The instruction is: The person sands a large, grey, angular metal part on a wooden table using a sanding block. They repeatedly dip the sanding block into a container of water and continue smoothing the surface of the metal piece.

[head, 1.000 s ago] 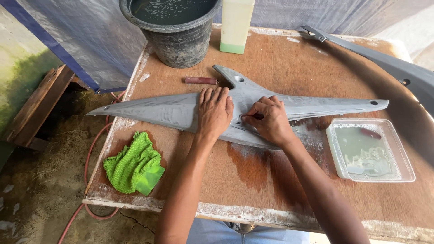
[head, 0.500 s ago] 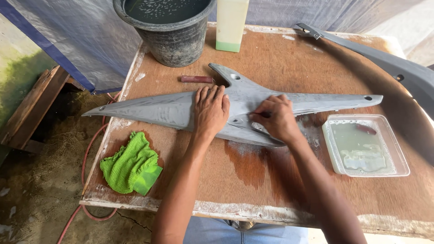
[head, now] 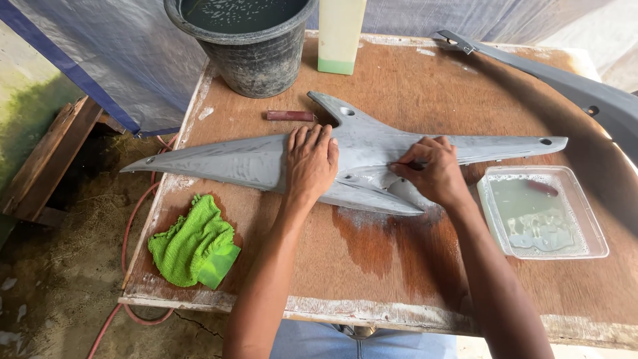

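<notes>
Grey panel [head: 266, 159]: left hand [head: 311, 163] flat on it, right hand [head: 432, 173] pinching sandpaper [head: 415, 165].

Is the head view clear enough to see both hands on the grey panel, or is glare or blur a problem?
Head view: sharp, soft even daylight, no hard shadows; left hand and right hand crisp on the panel; slight sheen on the tray water; edges bend from wide-angle distortion.
</notes>
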